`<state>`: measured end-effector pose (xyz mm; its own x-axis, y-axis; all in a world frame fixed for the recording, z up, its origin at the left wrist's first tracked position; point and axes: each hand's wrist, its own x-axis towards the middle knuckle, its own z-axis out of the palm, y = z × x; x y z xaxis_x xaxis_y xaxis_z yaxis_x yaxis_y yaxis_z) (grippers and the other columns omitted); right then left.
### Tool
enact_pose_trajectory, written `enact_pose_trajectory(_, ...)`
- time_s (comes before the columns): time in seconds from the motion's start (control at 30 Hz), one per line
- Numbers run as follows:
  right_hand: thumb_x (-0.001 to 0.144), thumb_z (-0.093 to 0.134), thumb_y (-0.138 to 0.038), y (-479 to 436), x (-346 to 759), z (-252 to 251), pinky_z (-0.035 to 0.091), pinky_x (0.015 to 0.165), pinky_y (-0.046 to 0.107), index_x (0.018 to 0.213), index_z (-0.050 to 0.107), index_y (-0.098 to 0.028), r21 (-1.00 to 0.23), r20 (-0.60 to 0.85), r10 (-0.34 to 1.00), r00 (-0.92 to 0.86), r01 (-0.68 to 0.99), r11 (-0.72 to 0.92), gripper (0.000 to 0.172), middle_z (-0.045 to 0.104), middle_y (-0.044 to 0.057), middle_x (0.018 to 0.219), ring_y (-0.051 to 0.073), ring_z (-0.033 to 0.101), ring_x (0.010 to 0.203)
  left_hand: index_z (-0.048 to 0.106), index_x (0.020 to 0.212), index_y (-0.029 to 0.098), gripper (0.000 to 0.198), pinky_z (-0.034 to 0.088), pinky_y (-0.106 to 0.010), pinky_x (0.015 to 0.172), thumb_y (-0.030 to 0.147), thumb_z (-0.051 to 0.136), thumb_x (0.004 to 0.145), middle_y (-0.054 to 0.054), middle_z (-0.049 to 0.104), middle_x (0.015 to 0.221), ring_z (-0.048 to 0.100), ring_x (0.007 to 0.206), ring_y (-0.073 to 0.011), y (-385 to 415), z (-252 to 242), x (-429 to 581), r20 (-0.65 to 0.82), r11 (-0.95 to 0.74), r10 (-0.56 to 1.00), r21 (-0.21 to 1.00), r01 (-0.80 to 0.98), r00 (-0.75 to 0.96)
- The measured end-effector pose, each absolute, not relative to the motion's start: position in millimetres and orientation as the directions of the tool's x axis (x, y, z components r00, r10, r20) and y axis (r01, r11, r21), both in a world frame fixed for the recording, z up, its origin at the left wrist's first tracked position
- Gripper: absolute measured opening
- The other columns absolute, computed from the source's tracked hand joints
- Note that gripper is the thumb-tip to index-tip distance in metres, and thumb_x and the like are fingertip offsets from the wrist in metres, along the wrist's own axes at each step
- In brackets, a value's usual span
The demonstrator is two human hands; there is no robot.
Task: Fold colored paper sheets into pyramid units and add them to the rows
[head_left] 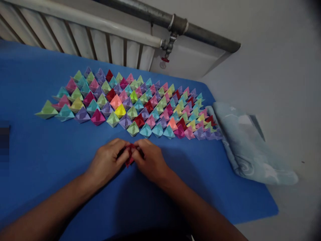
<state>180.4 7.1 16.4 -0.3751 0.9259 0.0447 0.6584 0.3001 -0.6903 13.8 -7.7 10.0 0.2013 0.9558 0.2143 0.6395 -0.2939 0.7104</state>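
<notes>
Between my two hands is a small piece of folded dark red paper (129, 161), pinched from both sides. My left hand (108, 159) grips its left side with thumb and fingers, and my right hand (150, 156) grips the right side. Fingers cover most of the paper, so its exact shape is hidden. Just beyond the hands stand many folded paper boats (132, 113) in close rows, coloured green, blue, purple, pink, red and yellow. The nearest of them, a light green paper boat (132, 129), sits a short way in front of my fingers.
Everything rests on a blue surface (75, 147). A rolled pale blue-grey blanket (245, 147) with white stars lies at its right edge. Behind are a white radiator (100, 42), a thick grey pipe (205, 35) and a valve with a red handle (165, 60).
</notes>
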Motion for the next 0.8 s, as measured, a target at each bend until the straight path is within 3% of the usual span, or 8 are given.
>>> enact_pose_trajectory(0.2, 0.089, 0.052, -0.015, 9.7, 180.8, 20.0, 0.035, 0.066, 0.025, 0.080, 0.059, -0.017, -0.608, -0.042, 0.924, -0.380, 0.744, 0.278, 0.011, 0.057, 0.000, 0.079, 0.013, 0.052, 0.074, 0.063, 0.078, 0.021, 0.020, 0.044, -0.026, 0.062, 0.031, 0.051, 0.090, 0.001, 0.062, 0.074, 0.060, 0.069, -0.0143, -7.3, 10.6, 12.0, 0.173, -0.276, 0.961, 0.657, 0.701, 0.216)
enact_pose_trajectory(0.53, 0.088, 0.053, -0.014, 14.1, 176.5, 22.7, 0.030, 0.063, 0.026, 0.076, 0.058, -0.017, -0.497, -0.104, 0.915, -0.390, 0.817, 0.292, 0.013, 0.056, 0.000, 0.077, 0.013, 0.048, 0.071, 0.062, 0.076, 0.020, 0.016, 0.037, -0.029, 0.061, 0.026, 0.053, 0.089, -0.002, 0.060, 0.075, 0.057, 0.071, -0.0188, -4.6, 9.1, 11.5, 0.074, -0.284, 0.957, 0.438, 0.853, 0.281)
enact_pose_trajectory(0.67, 0.085, 0.055, -0.013, 15.2, 177.1, 20.3, 0.031, 0.063, 0.026, 0.071, 0.055, -0.018, -0.532, -0.047, 0.926, -0.374, 0.794, 0.294, 0.015, 0.054, -0.001, 0.073, 0.012, 0.046, 0.068, 0.061, 0.077, 0.020, 0.016, 0.036, -0.030, 0.061, 0.026, 0.053, 0.089, -0.003, 0.061, 0.075, 0.057, 0.073, -0.0201, -4.3, 6.8, 13.4, 0.085, -0.290, 0.956, 0.412, 0.864, 0.280)
enact_pose_trajectory(0.8, 0.080, 0.058, -0.012, 15.7, 181.5, 15.5, 0.035, 0.062, 0.024, 0.070, 0.055, -0.019, -0.697, 0.019, 0.940, -0.342, 0.669, 0.257, 0.012, 0.056, -0.003, 0.071, 0.011, 0.048, 0.066, 0.062, 0.078, 0.020, 0.018, 0.038, -0.029, 0.062, 0.031, 0.053, 0.089, -0.002, 0.062, 0.075, 0.058, 0.071, -0.0182, -2.4, 5.7, 9.1, 0.096, -0.288, 0.956, 0.500, 0.817, 0.278)
